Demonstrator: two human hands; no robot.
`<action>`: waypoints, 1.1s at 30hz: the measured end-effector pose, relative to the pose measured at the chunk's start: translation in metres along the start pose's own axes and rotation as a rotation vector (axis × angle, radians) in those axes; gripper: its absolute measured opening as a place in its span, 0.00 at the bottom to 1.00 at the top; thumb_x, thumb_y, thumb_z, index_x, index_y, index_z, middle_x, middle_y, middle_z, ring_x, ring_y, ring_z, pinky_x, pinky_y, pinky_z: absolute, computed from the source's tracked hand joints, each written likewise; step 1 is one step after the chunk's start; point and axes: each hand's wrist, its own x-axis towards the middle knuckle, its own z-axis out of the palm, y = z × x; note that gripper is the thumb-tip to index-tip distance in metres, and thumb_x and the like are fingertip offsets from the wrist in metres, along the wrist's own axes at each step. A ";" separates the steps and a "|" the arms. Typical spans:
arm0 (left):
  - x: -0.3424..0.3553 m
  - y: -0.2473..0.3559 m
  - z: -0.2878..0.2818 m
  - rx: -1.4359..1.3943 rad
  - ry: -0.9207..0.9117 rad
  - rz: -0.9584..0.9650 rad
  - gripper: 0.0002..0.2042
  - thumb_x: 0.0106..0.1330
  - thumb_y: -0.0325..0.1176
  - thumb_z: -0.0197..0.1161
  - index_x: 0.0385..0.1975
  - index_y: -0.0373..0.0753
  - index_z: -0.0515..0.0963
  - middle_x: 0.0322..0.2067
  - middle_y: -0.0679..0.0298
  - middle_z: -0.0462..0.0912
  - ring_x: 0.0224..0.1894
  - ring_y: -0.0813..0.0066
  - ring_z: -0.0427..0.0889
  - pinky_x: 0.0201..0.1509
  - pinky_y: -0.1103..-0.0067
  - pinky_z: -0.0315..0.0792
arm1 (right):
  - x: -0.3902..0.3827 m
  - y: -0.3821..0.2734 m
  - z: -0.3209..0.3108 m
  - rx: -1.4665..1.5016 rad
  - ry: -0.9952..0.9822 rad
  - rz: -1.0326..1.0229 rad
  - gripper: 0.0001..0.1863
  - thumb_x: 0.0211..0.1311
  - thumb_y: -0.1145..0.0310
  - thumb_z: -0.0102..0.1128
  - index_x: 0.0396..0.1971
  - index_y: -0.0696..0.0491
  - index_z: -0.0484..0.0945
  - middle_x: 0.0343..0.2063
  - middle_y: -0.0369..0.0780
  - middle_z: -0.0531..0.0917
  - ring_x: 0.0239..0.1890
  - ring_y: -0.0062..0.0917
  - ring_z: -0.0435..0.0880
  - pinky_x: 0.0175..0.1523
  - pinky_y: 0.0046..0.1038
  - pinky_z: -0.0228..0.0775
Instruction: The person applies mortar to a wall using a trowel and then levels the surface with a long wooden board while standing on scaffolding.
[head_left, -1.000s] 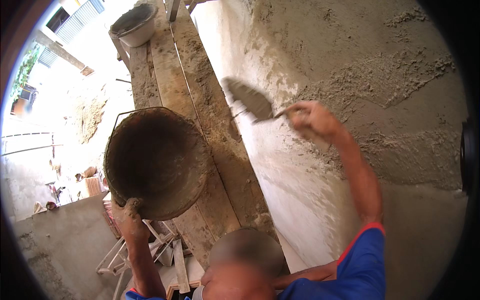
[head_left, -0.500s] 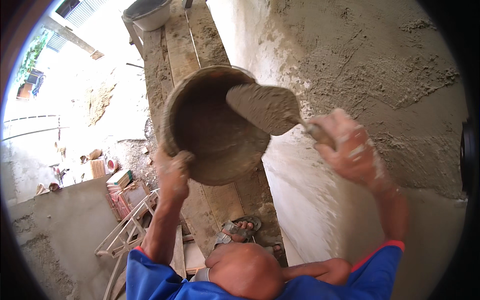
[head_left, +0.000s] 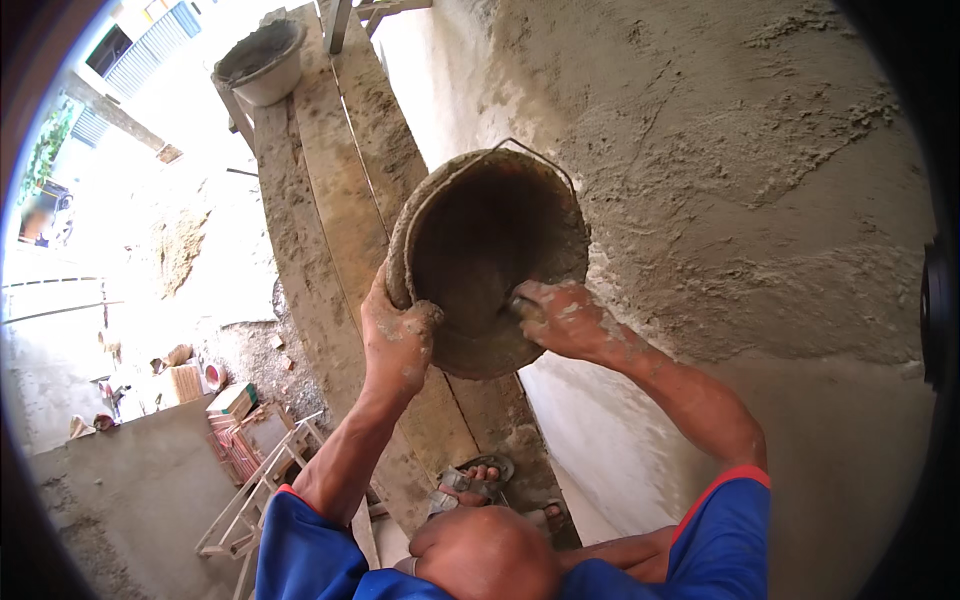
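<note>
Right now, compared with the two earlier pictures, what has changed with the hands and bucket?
The bucket has moved right, closer to the wall, since the first picture. The right hand has swung left and now reaches into its mouth; the trowel blade, earlier in plain view, is out of sight. The left hand still grips the bucket; the pale basin stays by the planks.

Daylight looks strongest at the left, where the background [head_left: 190, 240] is overexposed, almost white. The inside of the bucket [head_left: 485, 240] lies in deep shadow. The planks [head_left: 330, 190] bend slightly, and black corners surround the view.
</note>
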 end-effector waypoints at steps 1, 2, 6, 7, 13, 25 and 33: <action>0.001 0.000 -0.006 0.008 0.011 -0.007 0.28 0.48 0.14 0.50 0.55 0.28 0.68 0.44 0.60 0.79 0.45 0.75 0.78 0.51 0.81 0.71 | 0.004 -0.010 -0.009 0.043 0.004 0.053 0.18 0.51 0.66 0.61 0.44 0.52 0.75 0.38 0.45 0.82 0.39 0.44 0.81 0.45 0.43 0.73; 0.000 0.004 -0.010 -0.023 0.015 -0.017 0.27 0.48 0.14 0.50 0.53 0.29 0.69 0.42 0.61 0.80 0.43 0.76 0.78 0.49 0.81 0.72 | 0.005 -0.014 -0.010 0.055 -0.004 0.042 0.18 0.51 0.66 0.61 0.44 0.52 0.75 0.38 0.45 0.82 0.39 0.44 0.81 0.45 0.43 0.73; 0.004 0.008 -0.017 0.031 0.125 -0.045 0.23 0.49 0.15 0.51 0.49 0.31 0.71 0.37 0.63 0.80 0.36 0.77 0.78 0.41 0.82 0.73 | -0.001 0.006 -0.009 -0.064 0.072 0.078 0.18 0.52 0.64 0.62 0.43 0.53 0.75 0.34 0.47 0.82 0.38 0.45 0.81 0.45 0.42 0.72; 0.005 0.007 -0.020 0.033 0.129 -0.040 0.23 0.49 0.15 0.51 0.49 0.31 0.71 0.37 0.63 0.80 0.36 0.77 0.78 0.41 0.82 0.73 | 0.001 0.004 -0.014 -0.073 0.086 0.153 0.19 0.51 0.63 0.62 0.44 0.53 0.75 0.34 0.47 0.82 0.38 0.45 0.81 0.44 0.42 0.72; -0.004 0.005 -0.059 0.135 0.271 0.103 0.18 0.52 0.21 0.56 0.46 0.31 0.72 0.38 0.60 0.78 0.36 0.72 0.78 0.40 0.78 0.74 | 0.032 -0.034 -0.076 0.168 0.001 0.255 0.20 0.50 0.63 0.65 0.43 0.54 0.74 0.33 0.48 0.81 0.37 0.43 0.80 0.44 0.38 0.71; -0.047 0.029 -0.133 0.066 0.543 0.081 0.24 0.46 0.23 0.55 0.48 0.31 0.69 0.39 0.62 0.77 0.40 0.72 0.77 0.49 0.78 0.72 | 0.084 0.064 -0.109 0.625 -0.116 0.476 0.17 0.62 0.66 0.56 0.48 0.59 0.75 0.30 0.41 0.78 0.28 0.22 0.78 0.28 0.23 0.74; -0.041 0.021 -0.117 0.082 0.435 0.100 0.23 0.47 0.21 0.55 0.48 0.31 0.70 0.40 0.63 0.77 0.39 0.74 0.75 0.48 0.80 0.70 | 0.030 0.053 -0.195 -0.018 0.567 0.636 0.22 0.63 0.68 0.54 0.57 0.57 0.69 0.41 0.47 0.80 0.34 0.30 0.80 0.36 0.30 0.76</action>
